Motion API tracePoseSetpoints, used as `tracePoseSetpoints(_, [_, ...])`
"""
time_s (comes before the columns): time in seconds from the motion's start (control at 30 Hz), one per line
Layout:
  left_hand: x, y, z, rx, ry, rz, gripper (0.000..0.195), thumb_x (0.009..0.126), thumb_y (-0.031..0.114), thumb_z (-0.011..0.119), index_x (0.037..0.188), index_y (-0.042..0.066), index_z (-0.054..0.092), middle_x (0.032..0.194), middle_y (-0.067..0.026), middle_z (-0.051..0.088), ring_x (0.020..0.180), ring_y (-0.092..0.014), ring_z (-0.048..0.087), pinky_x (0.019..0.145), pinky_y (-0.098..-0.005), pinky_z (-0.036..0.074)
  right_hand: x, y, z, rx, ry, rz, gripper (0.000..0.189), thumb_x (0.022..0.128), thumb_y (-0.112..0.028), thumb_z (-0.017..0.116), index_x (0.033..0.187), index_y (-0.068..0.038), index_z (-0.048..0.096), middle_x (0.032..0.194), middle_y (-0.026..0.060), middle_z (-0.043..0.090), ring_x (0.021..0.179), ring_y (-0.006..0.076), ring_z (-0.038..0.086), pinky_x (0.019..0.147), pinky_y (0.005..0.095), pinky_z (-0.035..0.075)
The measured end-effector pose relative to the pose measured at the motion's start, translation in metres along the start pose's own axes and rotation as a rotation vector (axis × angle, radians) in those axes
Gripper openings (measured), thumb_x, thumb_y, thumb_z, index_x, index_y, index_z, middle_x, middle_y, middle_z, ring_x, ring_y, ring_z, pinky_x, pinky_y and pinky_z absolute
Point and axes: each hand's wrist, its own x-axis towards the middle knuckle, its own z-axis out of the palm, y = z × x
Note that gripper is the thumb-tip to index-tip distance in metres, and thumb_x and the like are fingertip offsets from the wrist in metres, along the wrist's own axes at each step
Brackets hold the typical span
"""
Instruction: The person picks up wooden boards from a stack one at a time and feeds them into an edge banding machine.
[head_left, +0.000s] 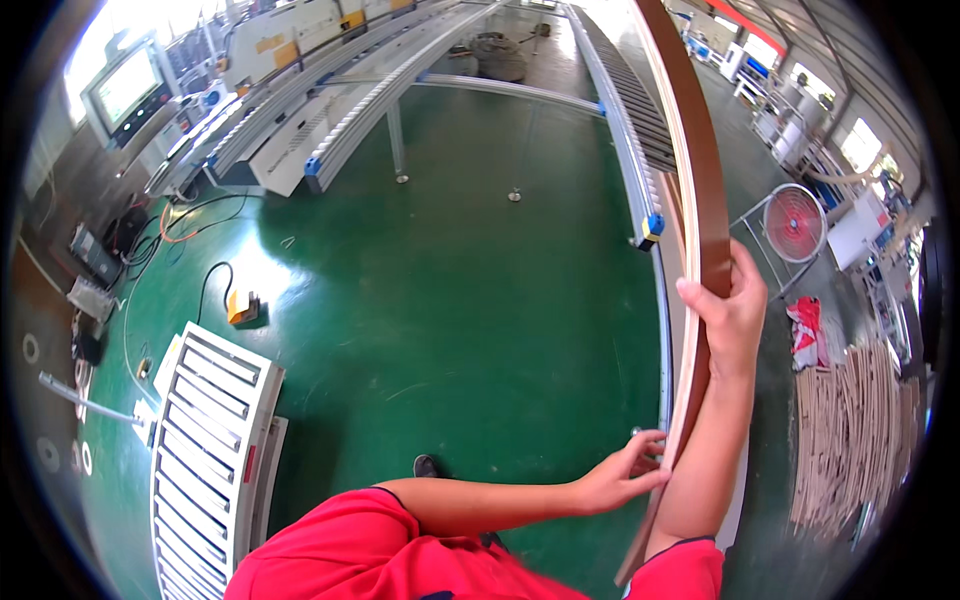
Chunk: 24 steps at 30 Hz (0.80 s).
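Observation:
A long board panel (705, 172), brown on its face and pale along its edge, runs from the top of the view down past my right arm. My right hand (727, 315) grips it at mid-length, thumb over the pale edge and fingers around the brown side. Lower down, my left hand (626, 474) touches the same edge with thumb and fingertips, its fingers partly spread. The panel's lower end lies beside my right sleeve. Beneath it, more flat boards (675, 300) show in part.
A roller conveyor (630, 97) stands ahead on the right, a railed machine frame (390, 90) ahead on the left. At lower left is a slatted roller table (202, 450), near a yellow foot pedal (241, 306) with a cable. Right are a floor fan (795, 223) and stacked wood strips (844, 442).

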Motion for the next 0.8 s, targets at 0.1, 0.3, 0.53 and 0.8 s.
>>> tracePoseSetpoints(0.1, [0.005,0.015,-0.002,-0.051,0.176,0.123,0.034,0.102,0.019,0.056,0.13,0.001,0.047,0.111,-0.0056,0.059,0.103,-0.013,0.056,0.089,-0.0305,0.048,0.023,-0.011,0.015,-0.061,0.15,-0.161,0.055,0.074,-0.001,0.074,0.125,0.007,0.054,0.108,0.01,0.067,0.097,0.0158,0.065,0.087,0.0304,0.052])
tracePoseSetpoints(0.3, [0.028,0.084,-0.033,0.28,0.63,0.27,0.023,0.101,0.025,0.059,0.108,0.003,0.056,0.082,0.0022,0.055,0.075,-0.005,0.046,0.064,-0.0255,0.045,0.063,-0.021,0.06,-0.095,0.386,-0.347,0.058,0.072,-0.011,0.081,0.12,0.006,0.053,0.107,0.0137,0.065,0.095,0.0204,0.065,0.086,0.0316,0.051])
tracePoseSetpoints(0.53, [-0.048,0.124,-0.158,0.353,0.952,0.417,0.02,0.091,0.016,0.072,0.085,0.0,0.062,0.071,0.0021,0.06,0.066,-0.005,0.049,0.056,-0.0257,0.043,0.115,-0.101,0.112,0.396,0.006,-0.177,0.08,0.081,-0.044,0.081,0.136,-0.002,0.042,0.109,0.0068,0.064,0.093,0.0154,0.063,0.079,0.0289,0.048])
tracePoseSetpoints(0.8, [-0.257,0.142,-0.304,1.063,1.214,0.272,0.037,0.07,0.026,0.088,0.075,0.001,0.061,0.061,-0.0108,0.061,0.053,-0.014,0.053,0.051,-0.0324,0.045,0.295,-0.148,0.108,0.871,-0.129,-0.21,0.04,0.091,-0.042,0.064,0.102,-0.003,0.065,0.091,0.0104,0.069,0.082,0.0251,0.067,0.073,0.038,0.055])
